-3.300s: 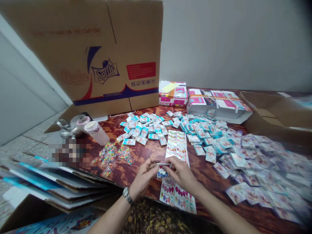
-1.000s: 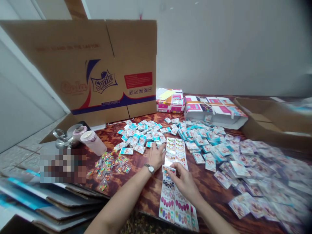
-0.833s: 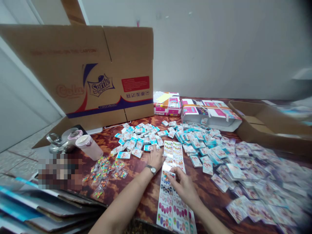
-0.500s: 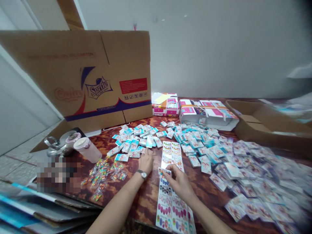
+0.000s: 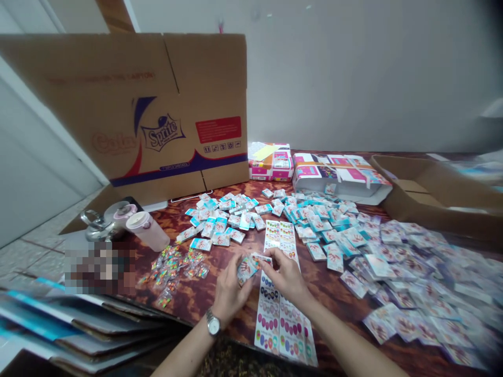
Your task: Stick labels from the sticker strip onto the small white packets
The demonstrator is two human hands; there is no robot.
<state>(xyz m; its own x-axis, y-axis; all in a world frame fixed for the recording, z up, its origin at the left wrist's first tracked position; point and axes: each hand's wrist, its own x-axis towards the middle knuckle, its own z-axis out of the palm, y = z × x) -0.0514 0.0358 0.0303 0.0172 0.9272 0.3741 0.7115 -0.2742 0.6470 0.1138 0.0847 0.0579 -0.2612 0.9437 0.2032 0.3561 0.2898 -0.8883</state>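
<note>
Though small, box (image 5: 248, 266) in left hand (image 5: 231, 289)

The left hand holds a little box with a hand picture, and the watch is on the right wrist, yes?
Not quite: the silver wristwatch is on the left wrist, as the head view shows. The left hand does hold the little box.

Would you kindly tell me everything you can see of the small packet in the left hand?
The small packet is flat and looks like thin printed card, pale blue and white with reddish marks on its visible face. The left hand grips it, tilted. At its far right side, the right hand holds a small printed piece; whether its end is open is too small to tell.
</note>
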